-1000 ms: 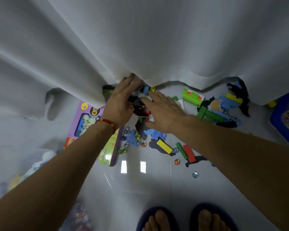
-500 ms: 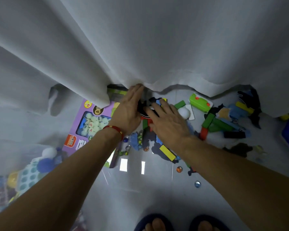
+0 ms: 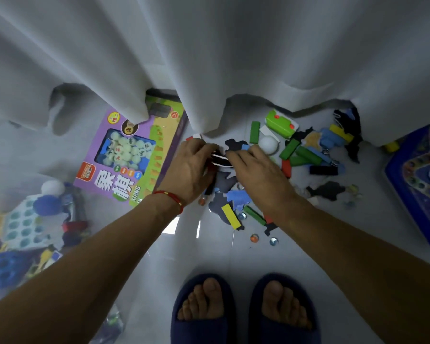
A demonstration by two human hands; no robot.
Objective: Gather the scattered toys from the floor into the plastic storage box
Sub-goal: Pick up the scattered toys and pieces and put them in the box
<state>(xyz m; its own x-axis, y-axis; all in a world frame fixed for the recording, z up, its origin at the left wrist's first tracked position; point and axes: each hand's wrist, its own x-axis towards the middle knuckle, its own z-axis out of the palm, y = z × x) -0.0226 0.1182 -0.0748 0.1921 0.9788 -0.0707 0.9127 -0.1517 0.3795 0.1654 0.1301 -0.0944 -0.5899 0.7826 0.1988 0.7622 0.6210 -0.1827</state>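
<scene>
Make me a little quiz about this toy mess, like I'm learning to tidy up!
1. True or false: the white ball is already in the plastic storage box.
2. Which hand wears the red string bracelet: the left hand or the right hand?
3. What lies beside the purple game box, partly under the white curtain? A) a shoe B) a pile of toys C) a book

Key:
1. False; it lies on the floor among the coloured blocks.
2. The left hand.
3. B
</scene>
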